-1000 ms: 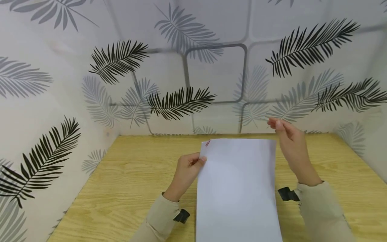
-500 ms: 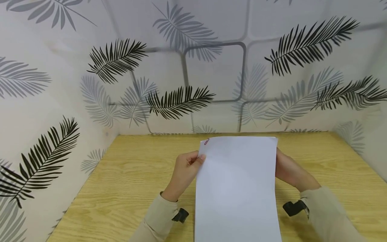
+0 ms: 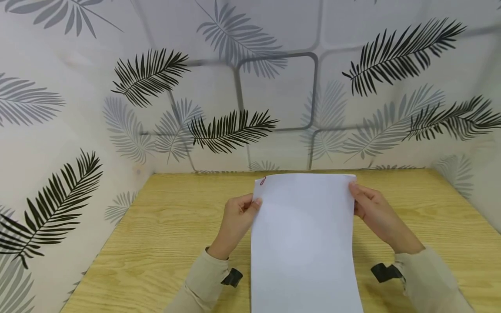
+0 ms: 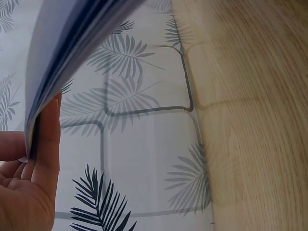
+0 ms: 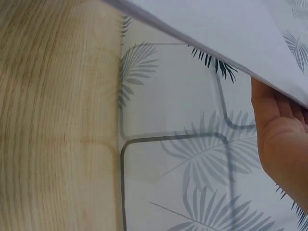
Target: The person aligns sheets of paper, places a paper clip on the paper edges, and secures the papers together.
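Observation:
A stack of white paper sheets [image 3: 303,243] stands raised between both hands in the head view, its lower end cut off by the frame. On its upper left corner sits a red paper clip [image 3: 263,181]. My left hand [image 3: 236,221] pinches the left edge below the clip, thumb in front. At the upper right corner my right hand [image 3: 377,213] grips the paper, thumb on the front face and fingers behind. The left wrist view shows the layered sheet edges [image 4: 72,53] bending away from the left hand. From the right wrist, the paper's underside [image 5: 216,29] slants above the right hand [image 5: 284,130].
A light wood-grain table [image 3: 164,226] lies under the hands. White walls [image 3: 282,95] with black and grey leaf prints rise behind it and at the sides. A black strap piece [image 3: 385,272] hangs at the right sleeve, another [image 3: 232,277] at the left.
My right hand was raised apart from the paper, then moved down behind its right edge, and now holds the upper right corner. The left hand keeps its pinch; the paper shifted slightly left.

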The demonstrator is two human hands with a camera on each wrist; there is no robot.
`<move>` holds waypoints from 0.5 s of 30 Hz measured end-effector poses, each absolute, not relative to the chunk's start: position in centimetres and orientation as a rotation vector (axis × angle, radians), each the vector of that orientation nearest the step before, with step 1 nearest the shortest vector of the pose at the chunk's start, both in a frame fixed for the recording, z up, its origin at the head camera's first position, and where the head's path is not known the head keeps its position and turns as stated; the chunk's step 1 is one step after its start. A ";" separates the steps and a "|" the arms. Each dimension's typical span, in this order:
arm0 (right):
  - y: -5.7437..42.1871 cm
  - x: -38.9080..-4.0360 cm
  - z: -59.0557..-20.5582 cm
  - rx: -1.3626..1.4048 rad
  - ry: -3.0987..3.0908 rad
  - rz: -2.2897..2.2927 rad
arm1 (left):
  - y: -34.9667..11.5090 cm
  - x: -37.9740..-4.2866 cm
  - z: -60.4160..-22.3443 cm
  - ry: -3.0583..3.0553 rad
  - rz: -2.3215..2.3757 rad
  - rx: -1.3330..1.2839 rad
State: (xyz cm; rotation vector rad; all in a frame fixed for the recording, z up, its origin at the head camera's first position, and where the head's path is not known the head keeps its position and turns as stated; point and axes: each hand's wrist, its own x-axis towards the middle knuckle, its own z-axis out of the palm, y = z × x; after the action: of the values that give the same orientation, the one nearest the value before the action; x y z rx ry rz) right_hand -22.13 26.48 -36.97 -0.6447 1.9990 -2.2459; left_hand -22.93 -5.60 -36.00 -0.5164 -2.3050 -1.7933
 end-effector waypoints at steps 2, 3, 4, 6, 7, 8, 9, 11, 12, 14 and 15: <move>26.4 -21.9 -37.0 -0.625 2.060 -2.272 | -5.6 -23.0 -36.1 -2.314 -1.784 -0.512; 26.3 -21.8 -36.9 -0.614 2.087 -2.283 | -5.7 -23.0 -36.2 -2.320 -1.777 -0.512; 26.3 -21.8 -36.9 -0.606 2.104 -2.296 | -5.7 -23.1 -36.3 -2.328 -1.772 -0.511; 26.1 -21.7 -36.8 -0.580 2.131 -2.311 | -5.7 -23.2 -36.4 -2.344 -1.765 -0.501; 26.1 -21.7 -36.8 -0.564 2.152 -2.308 | -5.8 -23.2 -36.4 -2.350 -1.764 -0.498; 26.1 -21.6 -36.8 -0.549 2.167 -2.303 | -5.8 -23.2 -36.5 -2.354 -1.767 -0.493; 26.0 -21.6 -36.8 -0.533 2.182 -2.297 | -5.8 -23.3 -36.5 -2.359 -1.765 -0.492; 25.9 -21.5 -36.9 -0.507 2.212 -2.267 | -5.9 -23.4 -36.6 -2.361 -1.770 -0.482; 25.9 -21.4 -36.9 -0.496 2.230 -2.246 | -5.9 -23.4 -36.6 -2.361 -1.776 -0.473; 25.7 -21.3 -37.0 -0.473 2.263 -2.201 | -6.0 -23.4 -36.6 -2.355 -1.794 -0.450; 25.6 -21.2 -37.1 -0.460 2.286 -2.173 | -6.1 -23.4 -36.5 -2.350 -1.800 -0.438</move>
State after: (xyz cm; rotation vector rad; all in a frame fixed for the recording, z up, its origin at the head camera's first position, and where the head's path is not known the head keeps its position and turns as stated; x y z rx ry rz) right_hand -21.19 25.63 -37.05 -0.4597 2.2858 -2.1729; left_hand -23.37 -6.08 -36.55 -0.4376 -2.3504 -1.8003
